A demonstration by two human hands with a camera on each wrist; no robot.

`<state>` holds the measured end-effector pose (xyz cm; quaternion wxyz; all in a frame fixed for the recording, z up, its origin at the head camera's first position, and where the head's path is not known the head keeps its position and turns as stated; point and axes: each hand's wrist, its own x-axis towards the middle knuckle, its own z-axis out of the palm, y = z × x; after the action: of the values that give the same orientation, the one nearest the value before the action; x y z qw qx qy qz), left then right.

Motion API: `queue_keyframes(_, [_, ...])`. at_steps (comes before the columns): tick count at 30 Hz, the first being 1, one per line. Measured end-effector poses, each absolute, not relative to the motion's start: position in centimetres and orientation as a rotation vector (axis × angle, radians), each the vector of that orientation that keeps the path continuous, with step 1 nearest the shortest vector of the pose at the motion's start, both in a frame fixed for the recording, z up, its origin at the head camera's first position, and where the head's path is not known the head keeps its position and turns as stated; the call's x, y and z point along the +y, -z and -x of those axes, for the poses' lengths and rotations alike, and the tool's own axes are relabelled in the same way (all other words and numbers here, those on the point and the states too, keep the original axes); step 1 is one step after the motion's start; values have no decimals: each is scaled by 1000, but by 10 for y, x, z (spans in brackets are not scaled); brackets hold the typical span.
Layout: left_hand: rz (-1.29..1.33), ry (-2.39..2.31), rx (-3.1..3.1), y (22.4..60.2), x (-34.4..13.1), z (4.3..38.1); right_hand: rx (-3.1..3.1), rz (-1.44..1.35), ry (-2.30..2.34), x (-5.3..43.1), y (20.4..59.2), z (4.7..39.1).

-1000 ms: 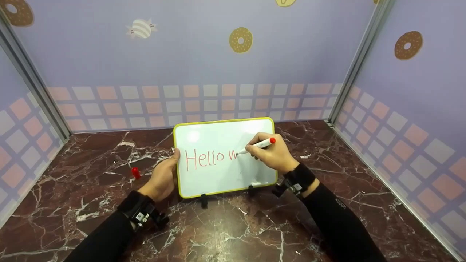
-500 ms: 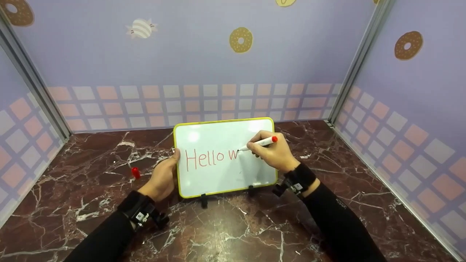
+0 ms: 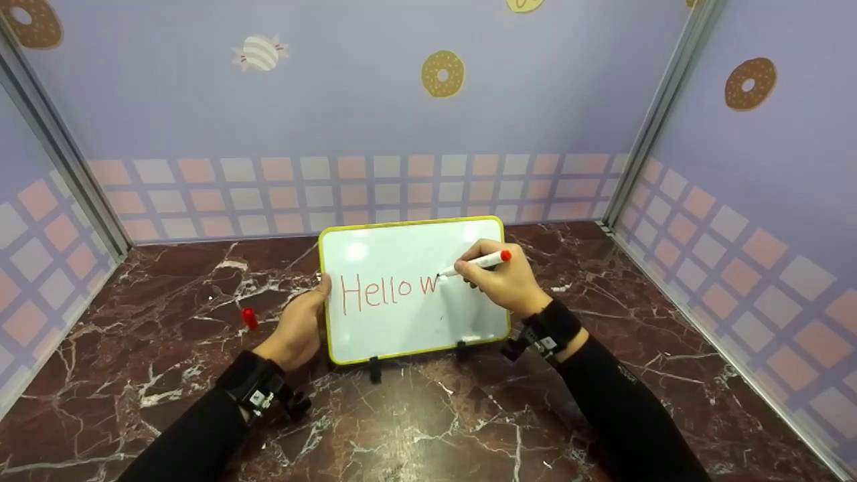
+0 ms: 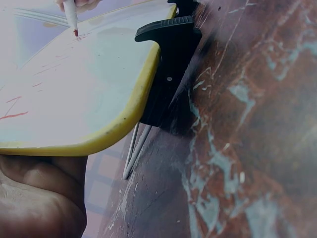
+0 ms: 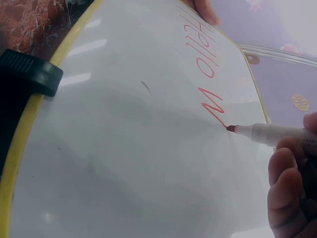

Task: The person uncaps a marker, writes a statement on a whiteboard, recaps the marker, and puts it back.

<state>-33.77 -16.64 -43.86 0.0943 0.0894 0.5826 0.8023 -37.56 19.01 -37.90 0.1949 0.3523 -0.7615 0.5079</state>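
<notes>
A small whiteboard [image 3: 395, 335] with a yellow frame leans back on a black stand [image 4: 168, 64]. Red handwriting [image 3: 375, 292] across it reads "Hello w". My left hand [image 3: 299, 328] grips the board's left edge, thumb at the front; its other fingers go behind, partly hidden. Between thumb and fingers my right hand [image 3: 502, 278] pinches a white marker [image 5: 272, 134] with a red end. In the right wrist view the marker's dark red tip touches the board at the end of the "w". A red marker cap [image 3: 250, 318] lies on the table, left of my left hand.
The dark red marbled table [image 3: 415, 428] carries everything. A purple wall [image 3: 348, 114] with printed sweets and checks closes off the back, and a similar side wall [image 3: 770, 201] stands at the right. A faint dark mark [image 5: 145, 87] shows low on the board.
The marker tip has moved up slightly, lengthening the last stroke of the "w" to its top right. The left hand, board and cap have stayed put.
</notes>
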Motion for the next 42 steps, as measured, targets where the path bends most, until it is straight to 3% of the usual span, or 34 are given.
queue_keyframes(42, [-284, -2374, 1712, 439, -168, 338, -2195, -986, -1448, 197, 376, 377])
